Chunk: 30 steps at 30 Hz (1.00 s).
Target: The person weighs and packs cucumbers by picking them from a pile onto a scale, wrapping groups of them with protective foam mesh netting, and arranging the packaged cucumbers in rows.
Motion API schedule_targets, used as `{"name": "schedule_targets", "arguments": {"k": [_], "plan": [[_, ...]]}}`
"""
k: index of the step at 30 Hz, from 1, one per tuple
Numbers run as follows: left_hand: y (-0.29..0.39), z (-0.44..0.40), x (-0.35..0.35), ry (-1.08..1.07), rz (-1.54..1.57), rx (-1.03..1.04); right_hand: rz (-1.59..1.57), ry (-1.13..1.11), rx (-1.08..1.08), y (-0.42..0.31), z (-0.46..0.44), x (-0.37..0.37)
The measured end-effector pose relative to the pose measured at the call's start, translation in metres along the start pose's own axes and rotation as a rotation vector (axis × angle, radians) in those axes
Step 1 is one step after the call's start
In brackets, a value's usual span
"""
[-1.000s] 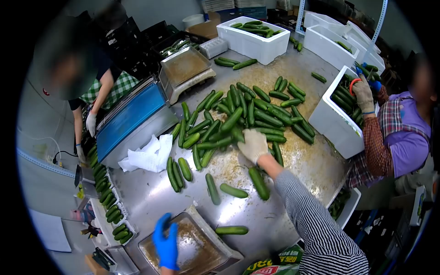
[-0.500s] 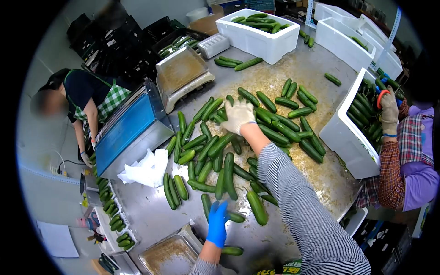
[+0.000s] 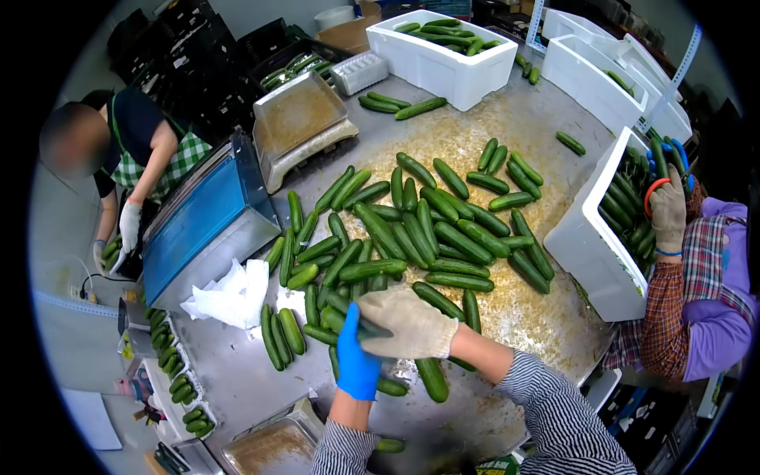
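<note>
My left hand (image 3: 359, 364), in a blue glove, is closed around the near side of a cucumber (image 3: 334, 318), thumb pointing up. My right hand (image 3: 412, 323), in a beige knit glove, meets it from the right, with dark green showing between its fingers and thumb. The gloves hide much of what they grip, so I cannot tell whether it is more than one. A loose pile of cucumbers (image 3: 427, 229) spreads over the metal table beyond my hands. Three cucumbers (image 3: 281, 336) lie side by side at the left, and another cucumber (image 3: 431, 378) lies just right of my wrists.
A white foam box (image 3: 451, 67) of cucumbers stands at the back. At the right, a co-worker's gloved hand (image 3: 670, 210) with orange-handled scissors is over another foam box (image 3: 590, 237). Scales (image 3: 305, 123), a blue-topped machine (image 3: 202, 222) and white film (image 3: 229, 293) are leftward, near another person.
My right hand has drawn back from the pile toward me and joined my left hand at a cucumber. My left hand has risen slightly. The co-worker at left has shifted their arms.
</note>
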<state>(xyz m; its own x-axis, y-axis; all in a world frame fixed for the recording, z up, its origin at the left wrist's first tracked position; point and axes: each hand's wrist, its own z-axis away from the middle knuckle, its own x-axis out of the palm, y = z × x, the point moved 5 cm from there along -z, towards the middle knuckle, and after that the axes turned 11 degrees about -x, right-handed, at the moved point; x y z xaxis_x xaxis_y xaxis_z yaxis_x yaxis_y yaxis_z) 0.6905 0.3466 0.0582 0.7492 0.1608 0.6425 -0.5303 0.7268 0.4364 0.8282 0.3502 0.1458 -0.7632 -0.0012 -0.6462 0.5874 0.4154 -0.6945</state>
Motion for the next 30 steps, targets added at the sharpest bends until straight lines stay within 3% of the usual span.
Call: {"name": "schedule_targets", "arguments": {"k": [1,3,5,6,7,13,18,21,22,23,26,27,29,30], "plan": [[-0.001,0.001,-0.012,0.043,0.044,-0.048,0.106,-0.128,-0.018,0.004,-0.006,-0.003],[0.0,0.009,-0.037,0.045,0.035,-0.086,0.279,-0.003,0.073,0.029,-0.021,-0.033],[0.003,0.031,-0.041,0.025,0.048,-0.086,0.684,0.091,0.28,0.08,-0.023,-0.042],[0.005,0.04,-0.041,0.043,0.048,-0.087,0.758,-0.079,0.363,0.103,-0.024,-0.029],[0.008,0.051,-0.039,0.061,0.049,-0.087,0.802,0.0,0.344,0.106,-0.024,-0.024],[0.013,0.079,-0.048,0.069,0.062,-0.058,0.88,-0.111,0.468,0.089,-0.002,0.001],[0.005,0.083,-0.047,0.013,0.142,-0.11,0.531,-0.006,0.558,0.061,0.01,-0.022],[0.0,0.078,-0.043,-0.075,0.171,-0.126,-0.074,0.205,0.674,0.038,0.028,-0.028],[-0.002,0.073,-0.041,-0.116,0.175,-0.125,-0.363,0.248,0.634,0.043,0.038,-0.012],[-0.003,0.069,-0.037,-0.156,0.177,-0.123,-0.37,0.264,0.522,0.023,0.038,-0.003],[-0.01,0.064,-0.033,-0.043,-0.005,-0.107,-0.321,-0.051,0.284,-0.035,0.042,0.042],[-0.014,0.063,-0.036,-0.042,-0.053,-0.062,-0.109,-0.136,0.185,-0.055,0.032,0.036],[-0.018,0.063,-0.055,-0.095,0.078,-0.109,-0.036,-0.134,-0.106,-0.064,0.034,0.035],[-0.019,0.066,-0.064,-0.13,0.151,-0.099,-0.151,-0.285,-0.04,-0.068,0.024,0.024]]}}
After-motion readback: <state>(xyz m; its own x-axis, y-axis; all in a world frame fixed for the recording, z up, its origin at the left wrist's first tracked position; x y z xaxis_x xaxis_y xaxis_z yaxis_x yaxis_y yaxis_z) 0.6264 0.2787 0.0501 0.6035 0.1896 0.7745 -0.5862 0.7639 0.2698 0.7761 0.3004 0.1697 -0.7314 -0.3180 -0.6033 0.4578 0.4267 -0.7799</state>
